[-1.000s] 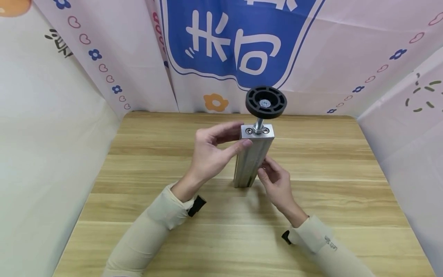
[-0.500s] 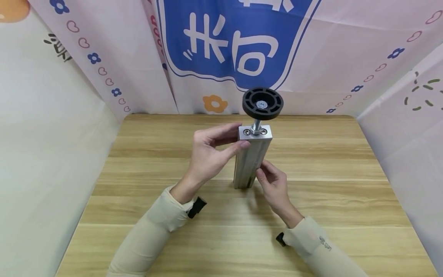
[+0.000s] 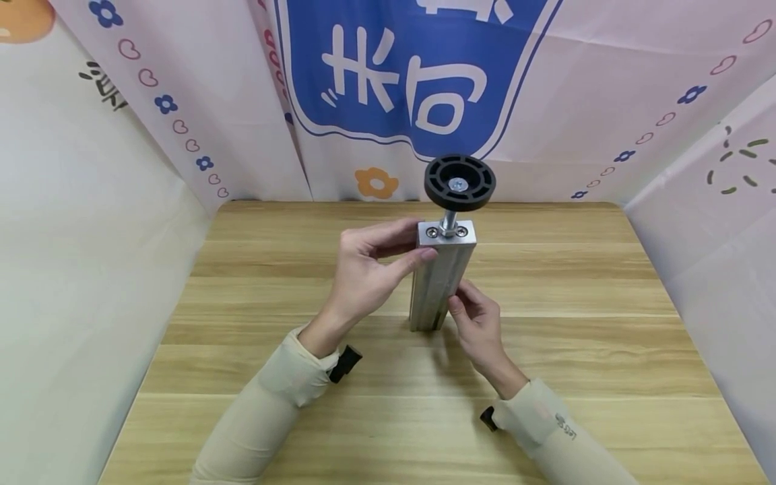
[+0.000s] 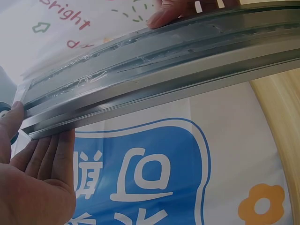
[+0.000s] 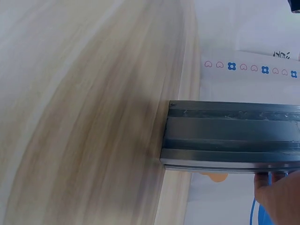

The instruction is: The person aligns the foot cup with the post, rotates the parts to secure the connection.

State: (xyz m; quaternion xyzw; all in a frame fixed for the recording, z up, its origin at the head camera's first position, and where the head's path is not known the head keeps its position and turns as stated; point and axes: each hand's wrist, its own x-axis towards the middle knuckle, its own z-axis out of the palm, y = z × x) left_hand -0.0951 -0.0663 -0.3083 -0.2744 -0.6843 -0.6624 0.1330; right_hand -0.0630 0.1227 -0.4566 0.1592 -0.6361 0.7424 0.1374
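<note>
A silver slotted aluminium profile [image 3: 438, 283] stands upright on the wooden table, its lower end at the tabletop. From its end plate [image 3: 446, 233], which carries two screws, a threaded stem rises to a round black levelling foot [image 3: 459, 183]. My left hand [image 3: 372, 266] grips the profile's top end, thumb on the near face and fingers behind. Lower down, my right hand [image 3: 479, 323] holds the right side between thumb and fingers. In the left wrist view the profile [image 4: 154, 70] runs slantwise, its face streaked. The right wrist view shows its lower end [image 5: 225, 133] against the wood.
The wooden table [image 3: 291, 431] reaches back to a printed cloth [image 3: 533, 121] with a blue sign. Pale cloth side walls [image 3: 79, 236] flank it left and right. A small black device [image 3: 345, 364] sits at each wrist.
The profile with its levelling foot has shifted slightly left and down in the head view, both hands with it. The grips look the same, and the last half second shows hardly any motion.
</note>
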